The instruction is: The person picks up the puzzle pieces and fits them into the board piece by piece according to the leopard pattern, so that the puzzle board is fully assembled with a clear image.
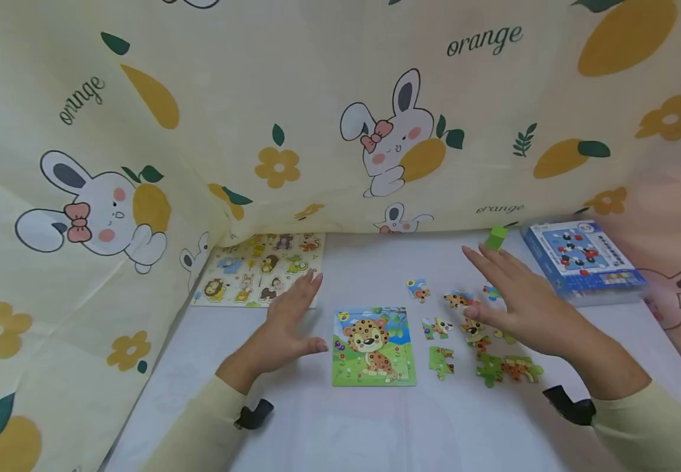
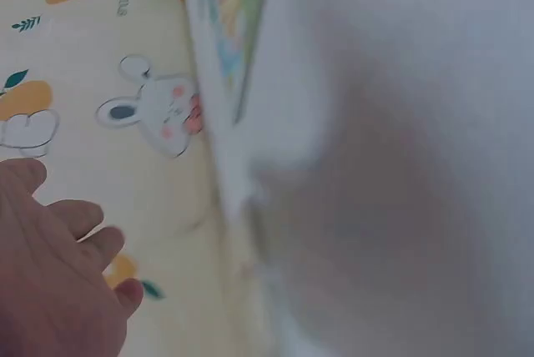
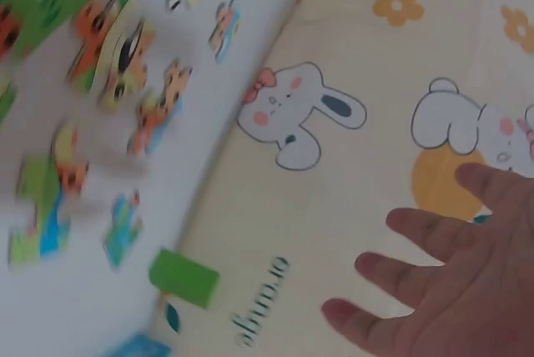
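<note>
My left hand (image 1: 281,331) hovers left of a square leopard picture board (image 1: 399,364), its fingers spread and holding nothing. In the left wrist view that hand (image 2: 58,265) shows relaxed fingers. The right hand (image 1: 517,305) is held over loose jigsaw pieces, fingers extended and apart, and partly hides them. Nothing lies in its grasp in the right wrist view, where the hand (image 3: 459,265) has its fingers spread. Between the board and the right hand lie a green piece (image 1: 440,362), a piece with an animal face (image 1: 436,327) and a blue-topped piece (image 1: 417,289).
A board of cartoon animals (image 1: 246,272) lies at the back left. At the back right stands a blue and white box (image 1: 582,255), with a green block (image 1: 497,237) near its left side. A printed curtain (image 1: 316,85) closes off the back and sides.
</note>
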`<state>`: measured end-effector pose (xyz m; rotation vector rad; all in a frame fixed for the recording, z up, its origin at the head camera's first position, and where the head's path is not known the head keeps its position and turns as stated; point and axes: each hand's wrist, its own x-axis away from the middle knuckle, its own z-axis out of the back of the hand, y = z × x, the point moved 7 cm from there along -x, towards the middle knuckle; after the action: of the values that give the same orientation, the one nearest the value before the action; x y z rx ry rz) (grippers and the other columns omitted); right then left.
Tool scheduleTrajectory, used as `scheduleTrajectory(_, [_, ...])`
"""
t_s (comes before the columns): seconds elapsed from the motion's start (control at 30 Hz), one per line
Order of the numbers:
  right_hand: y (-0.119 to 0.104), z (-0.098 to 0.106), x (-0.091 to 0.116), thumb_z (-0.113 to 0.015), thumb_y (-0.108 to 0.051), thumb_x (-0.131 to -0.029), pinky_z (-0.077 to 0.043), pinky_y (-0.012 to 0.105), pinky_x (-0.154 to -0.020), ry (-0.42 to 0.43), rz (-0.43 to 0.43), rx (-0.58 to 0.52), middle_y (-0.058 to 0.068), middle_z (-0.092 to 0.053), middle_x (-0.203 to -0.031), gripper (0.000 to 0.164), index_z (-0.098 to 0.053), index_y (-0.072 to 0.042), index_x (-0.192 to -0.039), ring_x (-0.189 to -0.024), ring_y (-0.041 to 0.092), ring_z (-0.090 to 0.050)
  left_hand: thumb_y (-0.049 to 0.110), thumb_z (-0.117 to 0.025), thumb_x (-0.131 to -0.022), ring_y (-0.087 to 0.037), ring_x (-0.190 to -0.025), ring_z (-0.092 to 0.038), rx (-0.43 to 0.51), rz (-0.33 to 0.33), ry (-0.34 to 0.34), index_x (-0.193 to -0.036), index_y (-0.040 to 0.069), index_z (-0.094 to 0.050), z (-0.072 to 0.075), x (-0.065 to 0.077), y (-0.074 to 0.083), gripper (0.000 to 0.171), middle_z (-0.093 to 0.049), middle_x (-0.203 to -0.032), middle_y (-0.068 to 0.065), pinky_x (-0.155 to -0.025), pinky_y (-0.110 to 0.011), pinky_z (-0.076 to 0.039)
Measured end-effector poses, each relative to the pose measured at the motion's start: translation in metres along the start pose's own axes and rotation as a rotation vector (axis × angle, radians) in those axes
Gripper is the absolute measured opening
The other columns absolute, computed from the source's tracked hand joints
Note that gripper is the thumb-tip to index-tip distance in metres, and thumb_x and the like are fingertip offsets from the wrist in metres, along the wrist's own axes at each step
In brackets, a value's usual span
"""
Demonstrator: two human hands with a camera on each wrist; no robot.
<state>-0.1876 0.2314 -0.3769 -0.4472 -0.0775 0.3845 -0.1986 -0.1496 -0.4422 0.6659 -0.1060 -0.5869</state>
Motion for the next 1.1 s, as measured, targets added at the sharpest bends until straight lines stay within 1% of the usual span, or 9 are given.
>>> scheduleTrajectory(0.1, [0.0,-0.005,-0.009,-0.068,-0.046,-0.106,-0.017,0.089,-0.111,0.034,0.047,-0.171,0.022,-0.016,-0.178,0.091,-0.016,-0.02,-0.177,-0.159,0.056,-0.015,0.081,-0.065,-0.09,-0.031,-0.165,-0.009,0.118,-0.002,-0.029,-0.178,0.022,-0.006,-0.025,0.001,-0.006,0.121,-0.005,-0.182,-0.002,-0.126,-0.07,-0.007])
scheduleTrajectory(0.17, [0.001,-0.012,-0.016,-0.065,-0.043,-0.108,-0.016,0.088,-0.113,0.046,0.059,-0.285,0.021,-0.017,-0.179,0.087,-0.016,-0.021,-0.177,-0.16,0.054,-0.014,0.067,-0.075,-0.094,-0.029,-0.165,-0.013,0.159,0.044,-0.061,-0.178,0.021,-0.005,-0.041,0.003,-0.01,0.118,-0.007,-0.181,-0.001,-0.127,-0.066,-0.008])
scheduleTrajectory(0.23, [0.004,-0.02,-0.022,-0.062,-0.041,-0.11,-0.016,0.087,-0.114,0.063,0.073,-0.387,0.02,-0.02,-0.178,0.083,-0.017,-0.021,-0.177,-0.16,0.052,-0.015,0.055,-0.082,-0.094,-0.027,-0.165,-0.012,0.18,0.104,-0.085,-0.178,0.022,-0.005,-0.055,0.003,-0.014,0.119,-0.008,-0.181,0.001,-0.129,-0.062,-0.008])
scheduleTrajectory(0.33, [0.009,-0.034,-0.032,-0.057,-0.04,-0.113,-0.021,0.083,-0.115,0.088,0.066,-0.496,0.021,-0.026,-0.176,0.076,-0.019,-0.021,-0.177,-0.158,0.05,-0.022,0.061,-0.086,-0.086,-0.022,-0.165,-0.005,0.14,0.169,-0.123,-0.177,0.024,-0.006,-0.072,0.004,-0.018,0.127,-0.005,-0.182,0.004,-0.129,-0.056,-0.003])
scheduleTrajectory(0.43, [0.015,-0.05,-0.041,-0.056,-0.036,-0.114,-0.028,0.077,-0.116,0.105,0.041,-0.58,0.023,-0.034,-0.171,0.072,-0.022,-0.018,-0.176,-0.154,0.049,-0.03,0.074,-0.089,-0.073,-0.021,-0.166,0.001,0.052,0.155,-0.148,-0.177,0.023,-0.011,-0.082,0.003,-0.02,0.14,-0.003,-0.182,0.0,-0.129,-0.056,0.001])
scheduleTrajectory(0.53, [0.023,-0.068,-0.051,-0.059,-0.035,-0.114,-0.031,0.072,-0.117,0.104,-0.02,-0.632,0.022,-0.039,-0.168,0.072,-0.026,-0.017,-0.175,-0.153,0.047,-0.034,0.081,-0.091,-0.065,-0.022,-0.166,0.004,-0.022,0.114,-0.185,-0.177,0.021,-0.013,-0.086,0.001,-0.019,0.15,0.0,-0.182,-0.002,-0.128,-0.057,0.003])
scheduleTrajectory(0.77, [0.047,-0.106,-0.068,-0.073,-0.045,-0.107,-0.039,0.069,-0.114,0.055,-0.143,-0.588,0.02,-0.043,-0.166,0.083,-0.033,-0.015,-0.173,-0.145,0.045,-0.043,0.08,-0.093,-0.061,-0.019,-0.165,0.005,-0.112,0.074,-0.27,-0.176,0.013,-0.011,-0.086,-0.001,-0.023,0.156,0.004,-0.182,0.001,-0.13,-0.055,0.0])
scheduleTrajectory(0.93, [0.052,-0.122,-0.073,-0.076,-0.044,-0.105,-0.037,0.067,-0.113,0.037,-0.162,-0.436,0.021,-0.04,-0.164,0.083,-0.038,-0.008,-0.17,-0.146,0.044,-0.036,0.089,-0.086,-0.061,-0.02,-0.166,0.002,-0.169,0.059,-0.243,-0.176,0.01,-0.013,-0.088,0.0,-0.026,0.157,0.001,-0.182,0.0,-0.13,-0.055,-0.004])
scheduleTrajectory(1.1, [0.046,-0.126,-0.08,-0.077,-0.037,-0.105,-0.037,0.07,-0.113,0.093,-0.218,-0.296,0.024,-0.04,-0.159,0.068,-0.053,-0.004,-0.16,-0.146,0.048,-0.033,0.091,-0.084,-0.06,-0.022,-0.166,0.0,-0.19,0.036,-0.2,-0.175,0.009,-0.015,-0.089,-0.002,-0.025,0.158,-0.002,-0.183,-0.003,-0.13,-0.057,-0.007])
